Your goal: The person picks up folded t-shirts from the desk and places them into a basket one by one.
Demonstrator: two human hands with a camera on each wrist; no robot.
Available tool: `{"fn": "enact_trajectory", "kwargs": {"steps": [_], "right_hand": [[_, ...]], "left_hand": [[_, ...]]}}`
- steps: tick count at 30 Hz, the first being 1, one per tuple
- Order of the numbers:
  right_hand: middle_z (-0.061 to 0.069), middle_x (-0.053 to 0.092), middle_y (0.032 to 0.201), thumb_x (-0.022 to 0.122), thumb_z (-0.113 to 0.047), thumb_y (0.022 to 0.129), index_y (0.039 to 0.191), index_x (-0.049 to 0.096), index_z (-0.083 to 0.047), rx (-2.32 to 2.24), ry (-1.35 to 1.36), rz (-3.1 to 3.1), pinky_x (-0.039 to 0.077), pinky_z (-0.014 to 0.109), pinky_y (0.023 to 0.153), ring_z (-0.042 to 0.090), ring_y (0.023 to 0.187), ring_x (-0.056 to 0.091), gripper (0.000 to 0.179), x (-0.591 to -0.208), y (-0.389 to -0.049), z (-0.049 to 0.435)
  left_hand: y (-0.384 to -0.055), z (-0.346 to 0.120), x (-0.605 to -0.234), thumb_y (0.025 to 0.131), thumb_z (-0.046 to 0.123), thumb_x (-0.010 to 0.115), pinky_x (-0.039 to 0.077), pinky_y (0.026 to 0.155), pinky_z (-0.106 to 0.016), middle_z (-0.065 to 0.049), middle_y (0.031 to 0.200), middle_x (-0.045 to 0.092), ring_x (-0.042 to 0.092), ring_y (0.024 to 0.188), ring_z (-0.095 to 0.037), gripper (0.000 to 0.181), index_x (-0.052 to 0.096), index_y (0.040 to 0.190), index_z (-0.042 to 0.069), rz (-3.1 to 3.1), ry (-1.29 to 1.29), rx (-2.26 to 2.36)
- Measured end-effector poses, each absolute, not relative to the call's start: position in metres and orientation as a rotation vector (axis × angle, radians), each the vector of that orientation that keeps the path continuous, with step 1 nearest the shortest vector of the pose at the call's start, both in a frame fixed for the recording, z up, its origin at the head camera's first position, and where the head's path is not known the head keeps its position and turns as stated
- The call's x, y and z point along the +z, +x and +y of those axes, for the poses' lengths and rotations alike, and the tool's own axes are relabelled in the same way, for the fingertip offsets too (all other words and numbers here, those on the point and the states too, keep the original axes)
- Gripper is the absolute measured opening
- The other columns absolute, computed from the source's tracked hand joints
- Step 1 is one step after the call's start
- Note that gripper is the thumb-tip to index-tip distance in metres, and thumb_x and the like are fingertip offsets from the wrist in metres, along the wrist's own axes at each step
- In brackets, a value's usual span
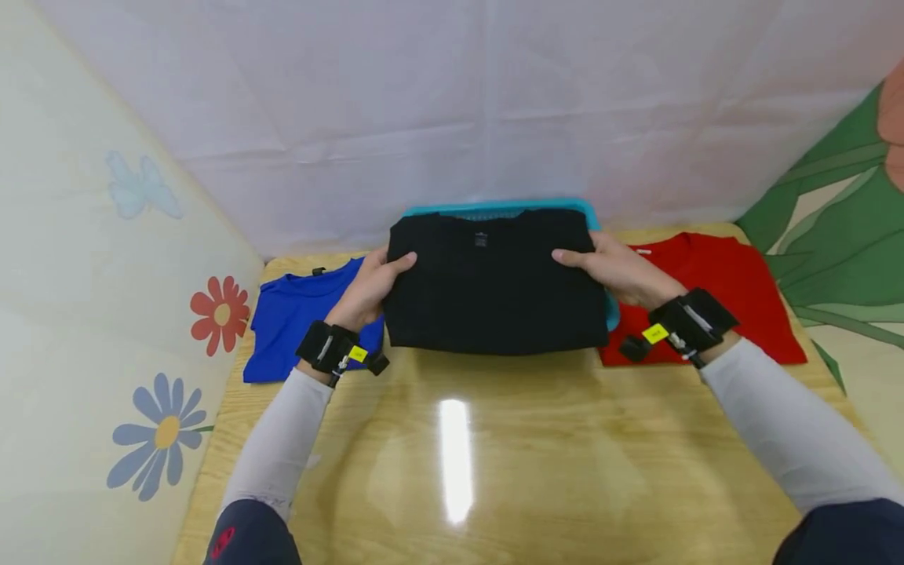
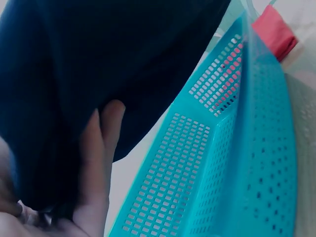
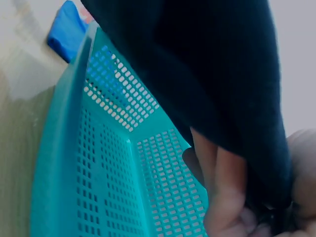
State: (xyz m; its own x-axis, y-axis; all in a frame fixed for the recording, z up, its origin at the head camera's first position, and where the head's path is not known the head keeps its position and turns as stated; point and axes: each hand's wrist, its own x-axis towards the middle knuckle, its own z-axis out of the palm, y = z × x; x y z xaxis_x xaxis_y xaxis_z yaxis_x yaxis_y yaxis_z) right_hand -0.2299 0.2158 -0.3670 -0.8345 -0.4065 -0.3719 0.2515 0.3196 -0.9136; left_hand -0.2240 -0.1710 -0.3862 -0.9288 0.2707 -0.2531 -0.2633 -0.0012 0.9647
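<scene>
shirt (image 1: 494, 294), black and folded, i see held over the turquoise basket (image 1: 565, 205), long axes both running left-right, left hand (image 1: 370, 286) and right hand (image 1: 621, 268) each gripping one end, neither clearly nearer.

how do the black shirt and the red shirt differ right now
The black shirt is held up by the left hand and right hand, while the red shirt lies on the table. The black shirt is over the teal basket; the red shirt is to its right. Both look folded.
</scene>
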Motion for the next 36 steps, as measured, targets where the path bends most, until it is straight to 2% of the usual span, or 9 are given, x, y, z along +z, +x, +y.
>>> {"fn": "enact_trajectory", "kwargs": {"steps": [9,18,21,26,29,31,33,34,36], "right_hand": [[0.016,0.051,0.154,0.051,-0.040,0.110,0.157,0.037,-0.007,-1.476,-0.180,2.147,0.060,0.033,0.095,0.014,0.114,0.069,0.059,-0.358,-0.255,0.219],[0.003,0.069,0.126,0.051,-0.041,0.110,0.144,0.050,-0.004,-1.361,-0.136,2.280,0.060,0.031,0.086,0.012,0.099,0.071,0.050,-0.369,-0.275,0.224],[0.005,0.071,0.120,0.050,-0.040,0.111,0.145,0.050,-0.003,-1.323,-0.128,2.300,0.060,0.032,0.083,0.014,0.093,0.072,0.050,-0.375,-0.282,0.223],[0.010,0.069,0.123,0.049,-0.035,0.112,0.154,0.041,-0.003,-1.278,-0.119,2.304,0.060,0.034,0.080,0.016,0.090,0.072,0.053,-0.383,-0.288,0.220],[0.008,0.071,0.114,0.048,-0.031,0.112,0.152,0.041,-0.001,-1.263,-0.138,2.308,0.061,0.035,0.078,0.017,0.087,0.072,0.050,-0.386,-0.289,0.217],[0.010,0.071,0.104,0.050,-0.030,0.112,0.147,0.044,0.001,-1.247,-0.139,2.329,0.059,0.033,0.073,0.016,0.077,0.069,0.047,-0.387,-0.290,0.214],[0.016,0.066,0.115,0.051,-0.029,0.111,0.155,0.035,0.005,-1.211,-0.135,2.353,0.054,0.032,0.064,0.014,0.064,0.060,0.058,-0.388,-0.291,0.210],[0.021,0.061,0.128,0.051,-0.030,0.111,0.159,0.027,0.006,-1.187,-0.120,2.363,0.051,0.031,0.062,0.012,0.061,0.054,0.064,-0.389,-0.291,0.208],[0.031,0.043,0.151,0.052,-0.030,0.110,0.164,0.010,0.007,-1.132,-0.102,2.393,0.044,0.032,0.056,0.012,0.053,0.041,0.078,-0.391,-0.292,0.205]], "left_hand": [[-0.252,-0.161,-0.376,0.111,0.025,0.052,0.061,0.083,-0.033,-0.009,0.124,0.066,0.071,0.100,-0.020,0.035,0.052,0.142,0.009,1.987,-0.017,1.895],[-0.273,-0.145,-0.384,0.111,0.021,0.051,0.057,0.094,-0.039,-0.015,0.131,0.064,0.066,0.112,-0.028,0.036,0.053,0.143,0.005,2.088,-0.038,1.813],[-0.278,-0.142,-0.388,0.112,0.019,0.049,0.057,0.099,-0.042,-0.017,0.135,0.062,0.066,0.117,-0.030,0.037,0.049,0.146,0.004,2.088,-0.023,1.794],[-0.280,-0.142,-0.391,0.113,0.019,0.044,0.051,0.110,-0.046,-0.017,0.152,0.052,0.057,0.135,-0.034,0.048,0.035,0.159,0.006,2.109,0.035,1.710],[-0.282,-0.141,-0.392,0.113,0.017,0.043,0.050,0.112,-0.047,-0.018,0.153,0.051,0.054,0.138,-0.035,0.047,0.035,0.158,0.004,2.142,0.054,1.653],[-0.283,-0.140,-0.393,0.113,0.016,0.042,0.050,0.112,-0.047,-0.020,0.152,0.051,0.054,0.138,-0.035,0.045,0.038,0.155,0.002,2.163,0.052,1.613],[-0.285,-0.139,-0.395,0.113,0.015,0.042,0.049,0.113,-0.048,-0.021,0.152,0.050,0.054,0.139,-0.037,0.044,0.038,0.155,0.001,2.194,0.051,1.567],[-0.287,-0.138,-0.395,0.113,0.016,0.042,0.047,0.115,-0.048,-0.021,0.156,0.046,0.050,0.142,-0.037,0.047,0.034,0.158,0.001,2.218,0.046,1.526],[-0.289,-0.136,-0.396,0.113,0.017,0.041,0.043,0.119,-0.049,-0.023,0.161,0.038,0.043,0.148,-0.038,0.053,0.027,0.161,0.000,2.266,0.040,1.452]]}}
